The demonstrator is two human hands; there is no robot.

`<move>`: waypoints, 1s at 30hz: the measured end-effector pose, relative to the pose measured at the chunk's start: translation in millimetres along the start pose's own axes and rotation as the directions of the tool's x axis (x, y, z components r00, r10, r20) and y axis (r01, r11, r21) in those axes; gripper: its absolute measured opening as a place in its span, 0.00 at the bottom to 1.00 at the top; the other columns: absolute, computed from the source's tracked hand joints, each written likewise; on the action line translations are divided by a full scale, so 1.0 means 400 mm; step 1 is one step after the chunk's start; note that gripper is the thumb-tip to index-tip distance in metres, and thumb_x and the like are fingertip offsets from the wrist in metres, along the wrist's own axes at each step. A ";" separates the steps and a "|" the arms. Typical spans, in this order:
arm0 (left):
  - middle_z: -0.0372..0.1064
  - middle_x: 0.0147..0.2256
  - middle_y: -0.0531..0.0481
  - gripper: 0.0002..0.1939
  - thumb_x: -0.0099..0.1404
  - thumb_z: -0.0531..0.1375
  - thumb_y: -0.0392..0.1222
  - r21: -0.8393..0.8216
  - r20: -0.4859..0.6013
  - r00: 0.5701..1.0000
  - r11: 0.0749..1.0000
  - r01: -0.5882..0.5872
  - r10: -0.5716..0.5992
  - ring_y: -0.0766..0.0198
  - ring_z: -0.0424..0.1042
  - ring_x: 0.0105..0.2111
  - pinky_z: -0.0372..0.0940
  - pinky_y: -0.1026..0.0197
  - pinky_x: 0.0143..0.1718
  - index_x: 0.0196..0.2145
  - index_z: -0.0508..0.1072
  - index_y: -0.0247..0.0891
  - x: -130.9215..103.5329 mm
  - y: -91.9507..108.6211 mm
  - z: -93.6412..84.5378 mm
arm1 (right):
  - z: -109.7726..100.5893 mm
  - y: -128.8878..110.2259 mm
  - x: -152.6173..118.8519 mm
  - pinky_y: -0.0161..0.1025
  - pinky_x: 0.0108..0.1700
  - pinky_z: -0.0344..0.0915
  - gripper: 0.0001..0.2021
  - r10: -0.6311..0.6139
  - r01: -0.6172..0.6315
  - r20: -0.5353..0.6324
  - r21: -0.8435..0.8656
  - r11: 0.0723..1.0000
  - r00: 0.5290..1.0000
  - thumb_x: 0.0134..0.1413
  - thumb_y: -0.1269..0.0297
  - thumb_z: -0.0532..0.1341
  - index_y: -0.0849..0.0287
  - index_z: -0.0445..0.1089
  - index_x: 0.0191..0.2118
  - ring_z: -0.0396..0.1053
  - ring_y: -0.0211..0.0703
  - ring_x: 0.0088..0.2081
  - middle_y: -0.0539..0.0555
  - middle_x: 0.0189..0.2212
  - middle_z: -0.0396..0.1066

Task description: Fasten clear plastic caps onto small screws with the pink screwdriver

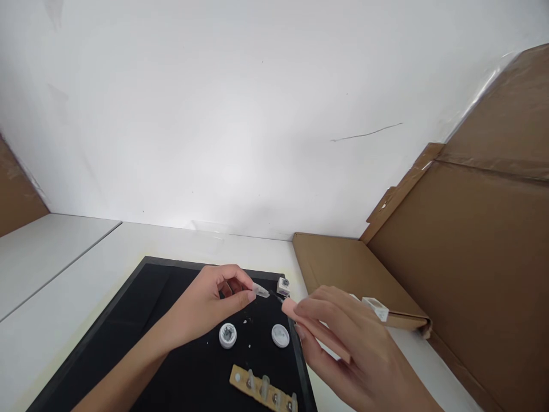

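Right hand (343, 343) sits lowest in view, fingers curled shut around a pink-handled tool (315, 329) whose dark tip points left toward the other hand. Left hand (210, 306) is held above the black mat (171, 355), thumb and forefinger pinched on a small clear plastic piece (261, 291); remaining fingers loosely folded. Tool tip and clear piece meet, or very nearly (contact itself too small to confirm).

On the mat below the hands: a white round part with a recessed centre (227, 335), and a flat white round cap (280, 335) to its right, the two apart. Near the bottom edge, a tan strip (262, 390) carrying a row of small upright pins and metal studs. A small white block (283, 285) rests at the mat's far right corner.

Mat lies on a white table (64, 297). Right of it, flattened brown cardboard (472, 246) with a small white open box (376, 308) on its near edge. White wall (257, 114) behind.
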State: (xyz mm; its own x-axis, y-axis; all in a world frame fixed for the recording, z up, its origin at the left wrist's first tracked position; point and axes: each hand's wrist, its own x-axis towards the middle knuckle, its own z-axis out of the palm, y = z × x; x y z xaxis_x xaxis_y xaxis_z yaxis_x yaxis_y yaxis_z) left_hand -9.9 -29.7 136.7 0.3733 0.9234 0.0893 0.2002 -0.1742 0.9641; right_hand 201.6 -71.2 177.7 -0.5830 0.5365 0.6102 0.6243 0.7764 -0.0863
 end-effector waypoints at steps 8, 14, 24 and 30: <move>0.70 0.27 0.51 0.06 0.61 0.60 0.42 -0.022 0.034 0.999 1.000 0.005 -0.005 0.65 0.65 0.28 0.60 0.63 0.30 0.30 0.73 0.38 0.002 0.008 0.010 | 0.013 -0.009 0.007 0.35 0.27 0.61 0.09 -0.031 0.031 -0.004 0.038 0.999 1.000 0.58 0.76 0.51 0.56 0.62 0.41 0.62 0.37 0.24 0.48 0.24 0.66; 0.70 0.27 0.51 0.06 0.60 0.60 0.42 -0.040 0.029 1.000 0.999 -0.004 0.005 0.65 0.66 0.28 0.60 0.63 0.30 0.30 0.74 0.38 0.002 0.010 0.015 | 0.017 -0.005 0.003 0.36 0.29 0.63 0.07 -0.005 0.004 0.026 0.015 1.000 1.000 0.60 0.74 0.51 0.57 0.63 0.39 0.63 0.38 0.24 0.48 0.23 0.67; 0.71 0.30 0.50 0.06 0.60 0.61 0.42 -0.095 0.010 1.000 0.995 -0.008 0.009 0.64 0.67 0.30 0.62 0.61 0.34 0.31 0.74 0.37 0.001 0.007 0.011 | 0.017 -0.007 0.005 0.36 0.28 0.61 0.07 -0.007 0.007 0.029 0.008 1.000 1.000 0.59 0.74 0.51 0.57 0.63 0.38 0.63 0.38 0.23 0.48 0.23 0.66; 0.71 0.29 0.50 0.06 0.60 0.61 0.43 -0.092 0.008 1.000 0.996 -0.017 0.018 0.64 0.67 0.29 0.62 0.62 0.33 0.31 0.75 0.38 0.003 0.000 0.003 | 0.012 -0.012 0.010 0.34 0.25 0.58 0.09 -0.036 0.038 -0.026 0.054 0.998 0.999 0.58 0.77 0.51 0.56 0.61 0.40 0.61 0.36 0.22 0.46 0.22 0.65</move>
State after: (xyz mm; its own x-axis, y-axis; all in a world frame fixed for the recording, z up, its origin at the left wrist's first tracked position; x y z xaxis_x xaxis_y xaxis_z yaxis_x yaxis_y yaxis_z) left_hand -8.4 -28.8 136.5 0.3844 0.9172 0.1043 0.1099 -0.1576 0.9814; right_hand 193.9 -71.1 176.9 -0.5917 0.4991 0.6330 0.5726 0.8130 -0.1057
